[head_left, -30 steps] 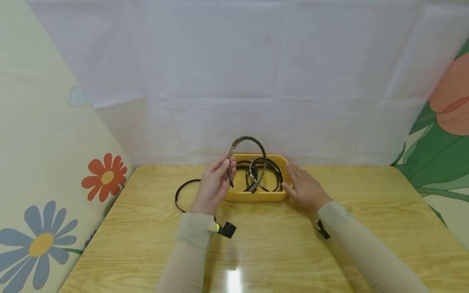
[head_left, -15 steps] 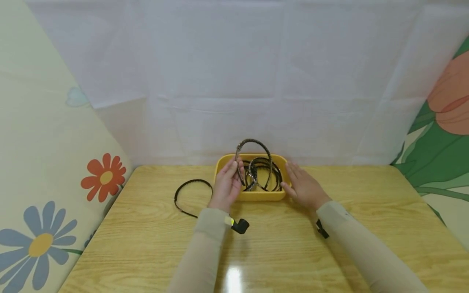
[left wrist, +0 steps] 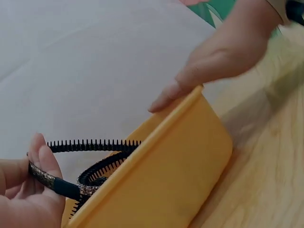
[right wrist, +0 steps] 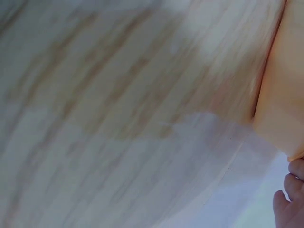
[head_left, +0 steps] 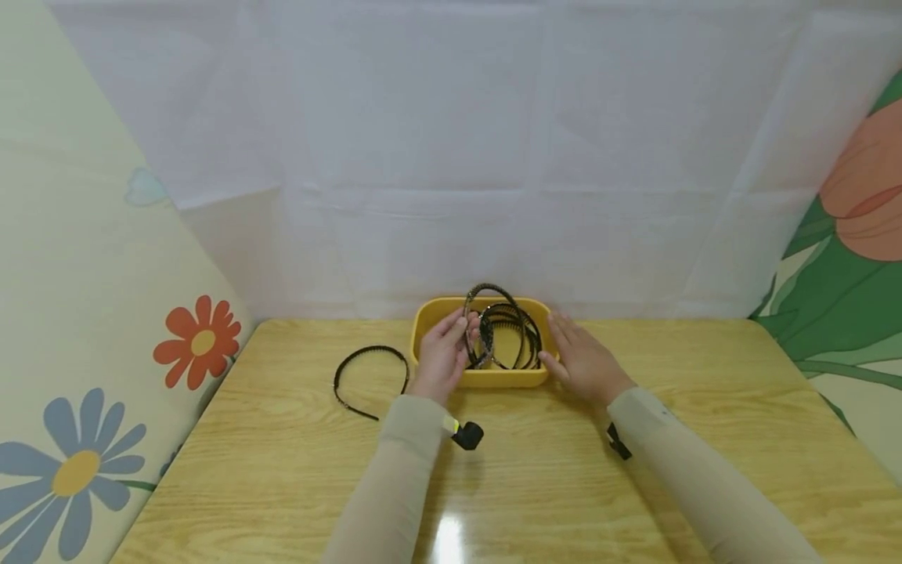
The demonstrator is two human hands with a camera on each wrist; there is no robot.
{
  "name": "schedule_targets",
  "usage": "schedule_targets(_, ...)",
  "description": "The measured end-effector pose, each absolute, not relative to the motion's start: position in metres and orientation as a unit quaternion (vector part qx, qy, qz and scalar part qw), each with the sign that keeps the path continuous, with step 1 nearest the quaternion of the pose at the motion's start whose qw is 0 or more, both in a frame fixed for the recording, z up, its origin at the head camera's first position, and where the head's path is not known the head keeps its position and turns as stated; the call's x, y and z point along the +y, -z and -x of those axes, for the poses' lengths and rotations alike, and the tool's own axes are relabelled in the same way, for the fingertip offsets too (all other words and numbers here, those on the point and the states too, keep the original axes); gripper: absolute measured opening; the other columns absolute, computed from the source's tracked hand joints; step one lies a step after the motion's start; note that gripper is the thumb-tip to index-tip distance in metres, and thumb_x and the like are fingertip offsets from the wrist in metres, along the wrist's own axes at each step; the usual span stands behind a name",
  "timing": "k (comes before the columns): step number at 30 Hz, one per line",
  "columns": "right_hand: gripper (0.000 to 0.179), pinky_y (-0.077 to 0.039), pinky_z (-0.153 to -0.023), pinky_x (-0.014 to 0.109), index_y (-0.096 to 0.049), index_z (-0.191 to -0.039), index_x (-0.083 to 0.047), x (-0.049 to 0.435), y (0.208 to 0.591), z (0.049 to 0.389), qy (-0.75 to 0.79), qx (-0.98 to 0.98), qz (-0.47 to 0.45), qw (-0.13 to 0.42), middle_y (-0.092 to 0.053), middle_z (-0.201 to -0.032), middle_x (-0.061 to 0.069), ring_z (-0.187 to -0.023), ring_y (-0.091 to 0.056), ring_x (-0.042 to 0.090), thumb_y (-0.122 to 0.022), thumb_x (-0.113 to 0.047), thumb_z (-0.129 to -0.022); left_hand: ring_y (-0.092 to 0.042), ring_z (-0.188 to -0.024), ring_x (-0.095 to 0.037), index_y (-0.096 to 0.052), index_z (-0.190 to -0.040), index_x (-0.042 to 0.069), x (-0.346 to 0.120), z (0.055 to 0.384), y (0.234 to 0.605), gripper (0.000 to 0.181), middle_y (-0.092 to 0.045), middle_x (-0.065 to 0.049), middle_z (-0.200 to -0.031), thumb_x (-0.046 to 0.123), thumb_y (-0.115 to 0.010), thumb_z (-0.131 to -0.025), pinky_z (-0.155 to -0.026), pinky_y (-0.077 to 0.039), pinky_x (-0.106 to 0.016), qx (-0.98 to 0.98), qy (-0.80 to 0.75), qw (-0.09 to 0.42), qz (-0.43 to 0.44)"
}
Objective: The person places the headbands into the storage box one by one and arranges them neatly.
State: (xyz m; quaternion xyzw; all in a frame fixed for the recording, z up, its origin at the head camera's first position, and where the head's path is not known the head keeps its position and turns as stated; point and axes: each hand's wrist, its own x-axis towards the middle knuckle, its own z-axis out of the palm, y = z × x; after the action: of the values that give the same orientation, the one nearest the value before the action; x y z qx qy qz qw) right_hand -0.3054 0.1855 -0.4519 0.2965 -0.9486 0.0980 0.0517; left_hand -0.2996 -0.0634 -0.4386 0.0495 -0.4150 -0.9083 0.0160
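My left hand (head_left: 444, 352) pinches one end of a dark, glittery toothed headband (left wrist: 45, 178) and holds it upright, partly inside the yellow basket (head_left: 503, 379). Several other black and sparkly headbands (head_left: 532, 345) lie in a tangle within the basket. My right hand (head_left: 586, 359) rests on the basket's right end, its fingers straight along the rim. On the table left of the basket lies a thin black headband (head_left: 372, 348). In the left wrist view comb teeth show along the held headband's inner side.
The basket stands at the back of the wood-grain table (head_left: 535, 486), close to a white cloth backdrop (head_left: 423, 157). Flower-printed cloth (head_left: 77, 329) hangs at the left, and more at the right.
My left hand has moved right and lowered the headband into the basket. The headband on the table has come into full view. My right hand has stayed at the basket's end.
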Motion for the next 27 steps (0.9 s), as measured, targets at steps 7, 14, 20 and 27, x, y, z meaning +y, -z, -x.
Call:
schedule_targets(7, 0.071, -0.02, -0.123, 0.052, -0.018, -0.156, 0.012, 0.185, 0.451, 0.305, -0.103, -0.948, -0.297, 0.054, -0.016, -0.164, 0.028, -0.15, -0.02, 0.046, -0.039, -0.038, -0.11, -0.071, -0.101, -0.026, -0.056, -0.136, -0.011, -0.068, 0.304, 0.436, 0.033, -0.07, -0.024, -0.117, 0.001, -0.05, -0.106, -0.094, -0.057, -0.039, -0.694, 0.715, 0.081, -0.011)
schedule_targets(14, 0.071, -0.019, -0.124, 0.051, -0.019, -0.156, 0.012, 0.186, 0.453, 0.307, -0.099, -0.947, -0.3, 0.056, -0.017, -0.164, 0.028, -0.15, -0.021, 0.045, -0.039, -0.038, -0.109, -0.069, -0.104, -0.032, -0.063, -0.133, -0.004, -0.075, 0.301, 0.435, 0.034, -0.072, -0.018, -0.117, 0.006, -0.062, -0.1, -0.089, -0.058, -0.044, -0.874, 0.464, 0.141, 0.036)
schedule_targets(20, 0.072, -0.017, -0.124, 0.05, -0.019, -0.156, 0.011, 0.186, 0.454, 0.307, -0.098, -0.948, -0.298, 0.053, -0.018, -0.164, 0.027, -0.151, -0.021, 0.045, -0.039, -0.039, -0.11, -0.066, -0.112, -0.032, -0.058, -0.14, -0.002, -0.076, 0.297, 0.438, 0.039, -0.067, -0.018, -0.128, 0.007, -0.062, -0.101, -0.091, -0.057, -0.043, -0.913, 0.397, 0.09, 0.043)
schedule_targets(27, 0.072, -0.016, -0.124, 0.049, -0.02, -0.156, 0.011, 0.187, 0.452, 0.307, -0.093, -0.949, -0.297, 0.055, -0.02, -0.164, 0.027, -0.151, -0.021, 0.044, -0.041, -0.039, -0.109, -0.062, -0.119, -0.033, -0.056, -0.142, -0.002, -0.072, 0.293, 0.436, 0.04, -0.062, -0.02, -0.133, 0.007, -0.06, -0.102, -0.092, -0.057, -0.043, -0.931, 0.359, 0.047, 0.041)
